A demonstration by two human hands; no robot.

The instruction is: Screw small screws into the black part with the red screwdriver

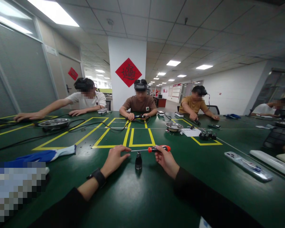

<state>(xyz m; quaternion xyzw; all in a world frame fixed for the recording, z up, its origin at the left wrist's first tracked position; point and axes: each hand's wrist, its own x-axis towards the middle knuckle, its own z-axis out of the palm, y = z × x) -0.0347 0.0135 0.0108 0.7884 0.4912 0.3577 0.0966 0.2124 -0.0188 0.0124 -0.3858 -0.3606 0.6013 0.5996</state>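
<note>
My right hand (165, 159) is closed around a screwdriver (159, 148) with a red and black handle. Its thin metal shaft lies level and points left. At the shaft's tip is my left hand (114, 160), with thumb and index finger stretched out and apart; whether a fingertip touches the shaft I cannot tell. Just under the shaft, between both hands, a small black tapered part (138, 161) stands upright on the green table (133, 196). It has a narrow top and a wider, glossy base.
A blue and white glove (45, 155) lies left. Clear plastic packaging (248, 165) is at right. Metal bowls (174, 127) (54, 123), several black parts (207, 135), cables and yellow tape outlines occupy the far side. Several people (140, 104) wearing headsets sit across the table.
</note>
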